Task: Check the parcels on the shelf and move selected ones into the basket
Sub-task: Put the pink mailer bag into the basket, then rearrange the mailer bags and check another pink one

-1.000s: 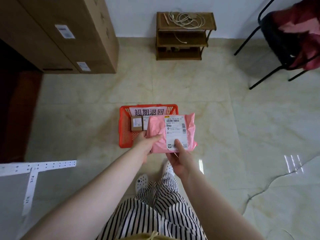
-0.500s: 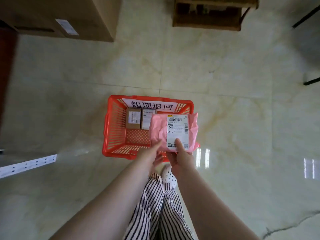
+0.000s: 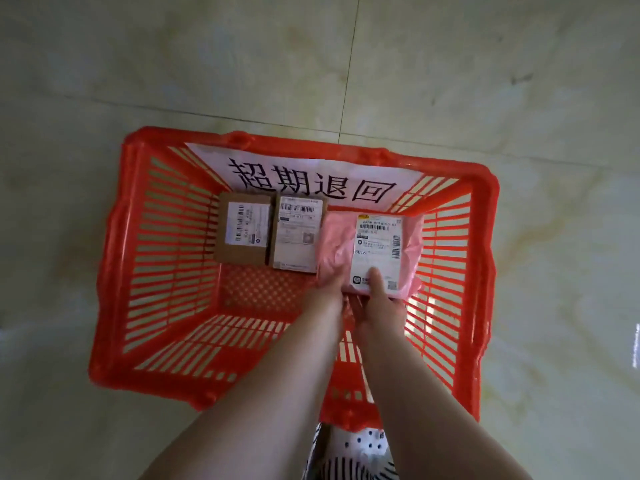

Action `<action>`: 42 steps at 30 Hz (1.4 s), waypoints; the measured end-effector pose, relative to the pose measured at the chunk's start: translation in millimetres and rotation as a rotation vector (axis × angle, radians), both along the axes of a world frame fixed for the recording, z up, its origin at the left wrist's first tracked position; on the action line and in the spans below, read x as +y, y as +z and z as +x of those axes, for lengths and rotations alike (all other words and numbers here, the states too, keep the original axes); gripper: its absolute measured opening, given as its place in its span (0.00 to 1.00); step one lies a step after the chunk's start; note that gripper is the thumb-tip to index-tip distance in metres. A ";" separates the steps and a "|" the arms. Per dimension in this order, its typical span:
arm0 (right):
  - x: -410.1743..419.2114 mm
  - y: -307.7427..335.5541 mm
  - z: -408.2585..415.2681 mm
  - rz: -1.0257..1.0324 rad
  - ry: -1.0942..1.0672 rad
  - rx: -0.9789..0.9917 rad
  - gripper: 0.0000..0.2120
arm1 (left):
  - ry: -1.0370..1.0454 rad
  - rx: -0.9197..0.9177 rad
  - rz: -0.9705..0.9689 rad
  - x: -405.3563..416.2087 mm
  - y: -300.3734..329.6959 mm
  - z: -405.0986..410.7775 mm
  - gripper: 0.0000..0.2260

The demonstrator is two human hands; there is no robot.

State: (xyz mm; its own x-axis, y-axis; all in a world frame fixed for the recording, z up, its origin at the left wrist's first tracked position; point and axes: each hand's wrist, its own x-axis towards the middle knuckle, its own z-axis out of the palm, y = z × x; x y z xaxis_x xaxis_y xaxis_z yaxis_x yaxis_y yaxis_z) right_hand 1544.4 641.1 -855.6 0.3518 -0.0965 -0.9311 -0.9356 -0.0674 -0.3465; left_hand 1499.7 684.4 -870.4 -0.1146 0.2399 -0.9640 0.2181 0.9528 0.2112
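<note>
Head view, looking down: both hands, left hand (image 3: 329, 292) and right hand (image 3: 379, 296), pinch the near edge of a pink parcel (image 3: 337, 251) low inside the red basket (image 3: 114, 271) (whether it touches bottom is unclear). It looks soft, light, crinkly; edges suit gripping. Beyond, two small boxes (image 3: 242, 233) sit beside it.

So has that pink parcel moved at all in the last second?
Yes. The pink parcel has gone down into the red basket, beside the two cardboard boxes; earlier it was above the rim.

Pink parcel (image 3: 370, 251) (labelled) inside red basket (image 3: 166, 271)
</note>
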 end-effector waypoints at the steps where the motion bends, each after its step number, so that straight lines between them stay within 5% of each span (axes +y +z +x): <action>1: 0.8 -11.0 1.9 0.002 0.008 0.019 0.12 | 0.007 -0.006 0.017 -0.1 -11.9 1.2 0.29; 6: 1.6 -54.1 10.9 0.006 0.052 0.048 0.14 | 0.029 0.025 0.079 -0.7 -44.9 10.6 0.23; 16: -11.2 -56.3 16.7 0.021 0.174 0.124 0.19 | 0.007 -0.024 0.057 -11.8 -64.9 9.9 0.49; 21: -12.2 -15.1 10.8 0.053 0.192 0.197 0.05 | -0.183 -0.019 -0.031 0.1 -26.5 5.4 0.36; 25: -10.3 73.4 2.6 0.120 0.284 0.163 0.16 | -0.101 0.007 -0.091 9.9 70.4 -19.3 0.36; 28: -7.4 161.1 -2.2 0.254 0.461 0.149 0.19 | 0.095 -0.110 0.006 19.9 167.3 -55.4 0.16; 32: -2.1 286.8 -20.9 0.337 0.886 0.117 0.12 | 0.394 -0.279 0.154 27.8 314.1 -127.4 0.09; 38: 23.8 460.8 -93.7 0.474 1.279 0.074 0.15 | 0.744 -0.266 0.383 -25.9 495.9 -254.9 0.04; 42: 30.7 546.7 -180.1 0.591 1.578 0.071 0.07 | 1.044 -0.243 0.540 -92.5 583.1 -333.6 0.05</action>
